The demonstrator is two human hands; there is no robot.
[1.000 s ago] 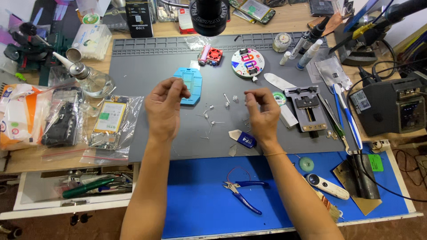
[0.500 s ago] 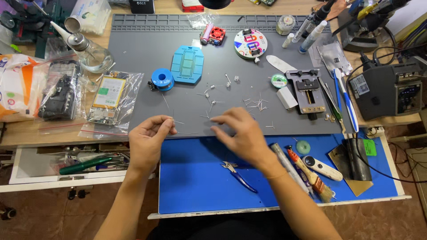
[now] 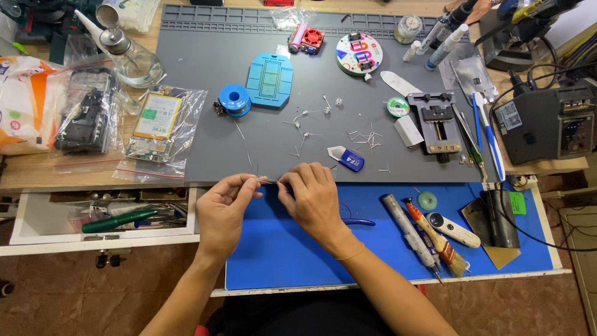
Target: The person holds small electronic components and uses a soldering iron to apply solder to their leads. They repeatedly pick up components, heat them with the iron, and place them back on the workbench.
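Observation:
My left hand (image 3: pixel 225 208) and my right hand (image 3: pixel 313 198) meet over the near edge of the grey work mat (image 3: pixel 205 93), above the blue mat (image 3: pixel 280 249). Both pinch the ends of a thin silver wire (image 3: pixel 268 181) stretched between their fingertips. The wire seems to run back up across the grey mat to a blue solder spool (image 3: pixel 235 99). Several short wire bits (image 3: pixel 364 138) lie scattered on the grey mat beyond my right hand, next to a small blue and white cutter (image 3: pixel 347 159).
A blue phone-shaped jig (image 3: pixel 270 79), a metal board holder (image 3: pixel 437 123), tweezers (image 3: pixel 467 134) and a round parts dish (image 3: pixel 359 54) sit on the grey mat. Bagged phone parts (image 3: pixel 152 127) lie left. A soldering station (image 3: pixel 547 124) stands right. Brushes and pliers (image 3: pixel 357 221) rest on the blue mat. A drawer (image 3: pixel 99 214) is open.
Both hands have come back from the middle of the grey mat to its near edge and drawn together, now holding the thin wire between them. The view has also shifted down.

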